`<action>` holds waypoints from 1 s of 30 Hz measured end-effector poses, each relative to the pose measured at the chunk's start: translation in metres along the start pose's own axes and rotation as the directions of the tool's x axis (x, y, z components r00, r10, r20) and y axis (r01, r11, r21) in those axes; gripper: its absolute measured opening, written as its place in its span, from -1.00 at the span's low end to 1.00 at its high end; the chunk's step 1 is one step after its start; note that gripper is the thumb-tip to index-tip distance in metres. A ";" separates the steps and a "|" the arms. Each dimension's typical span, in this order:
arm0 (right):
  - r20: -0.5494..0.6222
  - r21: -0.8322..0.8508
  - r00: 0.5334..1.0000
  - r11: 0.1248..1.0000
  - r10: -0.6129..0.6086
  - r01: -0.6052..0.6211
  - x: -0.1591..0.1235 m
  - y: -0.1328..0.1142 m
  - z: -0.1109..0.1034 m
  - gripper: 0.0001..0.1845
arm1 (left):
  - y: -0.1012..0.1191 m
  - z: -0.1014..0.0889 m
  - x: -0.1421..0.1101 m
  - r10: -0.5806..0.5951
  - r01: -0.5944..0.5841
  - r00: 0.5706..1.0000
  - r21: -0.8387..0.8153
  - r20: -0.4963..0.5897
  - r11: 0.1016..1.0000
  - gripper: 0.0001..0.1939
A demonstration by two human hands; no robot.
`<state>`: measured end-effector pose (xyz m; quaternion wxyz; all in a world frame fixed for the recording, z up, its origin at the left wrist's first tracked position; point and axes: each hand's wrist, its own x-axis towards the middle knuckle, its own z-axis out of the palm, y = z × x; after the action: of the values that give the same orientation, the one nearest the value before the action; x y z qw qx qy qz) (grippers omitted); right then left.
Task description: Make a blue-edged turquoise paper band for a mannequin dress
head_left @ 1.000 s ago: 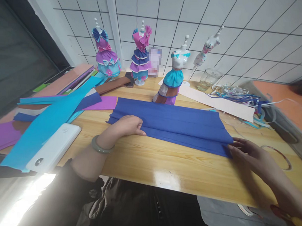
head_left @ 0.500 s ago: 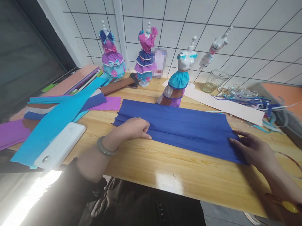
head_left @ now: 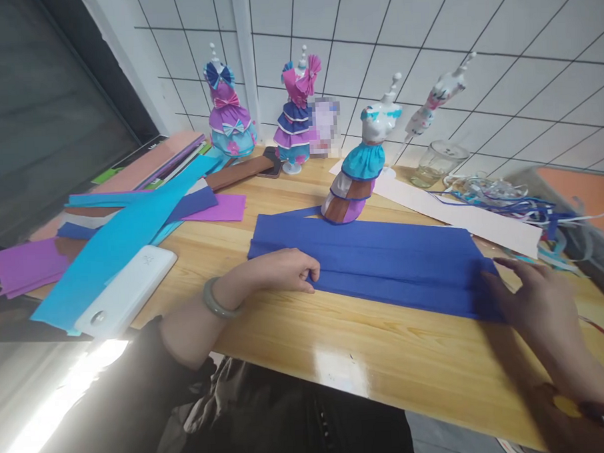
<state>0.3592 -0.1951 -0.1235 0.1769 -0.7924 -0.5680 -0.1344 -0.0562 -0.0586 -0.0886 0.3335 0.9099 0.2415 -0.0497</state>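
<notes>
A long dark-blue sheet that looks like crepe paper lies across the table, with creases along its length. At its near left edge, my left hand is closed, fingers curled over the paper beside the thumb. My right hand is at the far right end of the sheet, with thumb and fingers apart and the tips by its edge. Just behind the sheet stands a small dress form in a turquoise and tiered paper skirt. A narrow blue strip shows behind the sheet, left of that form.
Coloured paper strips and a white power bank lie at left. Two dressed forms and a bare one stand along the tiled wall. A glass jar, pale strip and ribbon pile are at right.
The blue sheet's left end has shifted right and flattened, and a blue strip now shows behind it. My right thumb and fingers have spread apart. My left hand stays at the near edge.
</notes>
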 end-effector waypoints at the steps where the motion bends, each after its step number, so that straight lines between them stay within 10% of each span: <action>1: -0.063 0.000 0.994 0.996 -0.094 0.094 -0.004 -0.016 -0.003 -0.44 | 0.000 0.000 0.000 0.003 -0.003 1.000 -0.001 0.001 1.000 -0.79; 6: 0.125 0.392 0.884 0.841 -0.451 0.374 -0.032 -0.133 -0.018 -0.69 | -0.002 0.001 0.001 -0.002 0.002 1.000 0.001 -0.004 1.000 -0.78; 11: 0.299 0.559 0.718 0.726 -0.628 0.402 -0.040 -0.213 -0.005 -0.76 | -0.006 0.003 0.003 -0.010 0.010 1.000 -0.016 0.017 1.000 -0.74; 30: 0.305 0.674 0.781 0.703 -0.545 0.227 -0.038 -0.219 0.019 -0.84 | -0.032 -0.029 -0.031 -0.204 0.215 0.942 -0.011 0.266 0.977 -0.78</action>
<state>0.1395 -0.1555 -0.1288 0.2385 -0.5576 -0.7638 0.2209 -0.1008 -0.0317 -0.0774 0.3734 0.8576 0.2914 -0.2007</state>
